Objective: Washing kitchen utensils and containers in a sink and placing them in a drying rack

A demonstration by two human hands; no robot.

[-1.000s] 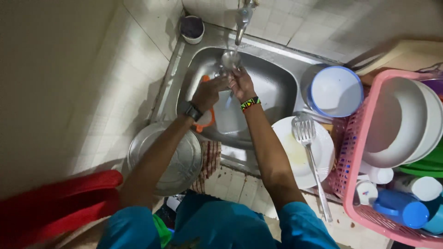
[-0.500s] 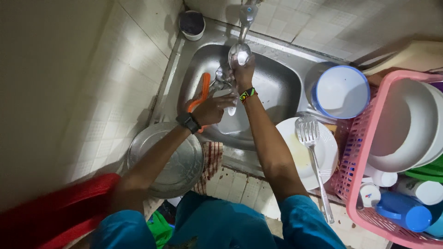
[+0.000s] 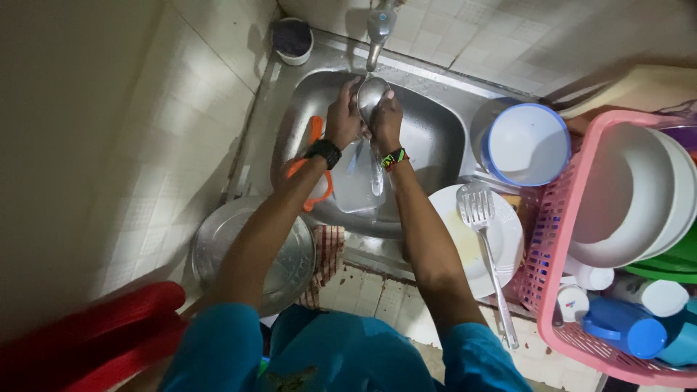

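Note:
Both my hands hold a steel ladle (image 3: 371, 98) under the tap (image 3: 379, 29), over the steel sink (image 3: 435, 138). My left hand (image 3: 343, 116), with a black watch at the wrist, grips the ladle's bowl from the left. My right hand (image 3: 388, 120), with a coloured wristband, holds it from the right. The ladle's handle hangs down between my wrists. Below the hands, in the sink, lie a clear container (image 3: 356, 185) and an orange-handled item (image 3: 314, 138).
A round steel lid (image 3: 218, 239) lies left of the sink. A white plate (image 3: 501, 250) bears a slotted spatula (image 3: 483, 232). A blue-rimmed white bowl (image 3: 526, 145) stands at right, beside a pink rack (image 3: 552, 218) of dishes. A small dark cup (image 3: 292, 40) stands at the back.
My hands moved up toward the tap and now hold the ladle's bowl right under it. Earlier they were lower in the sink, over the clear container.

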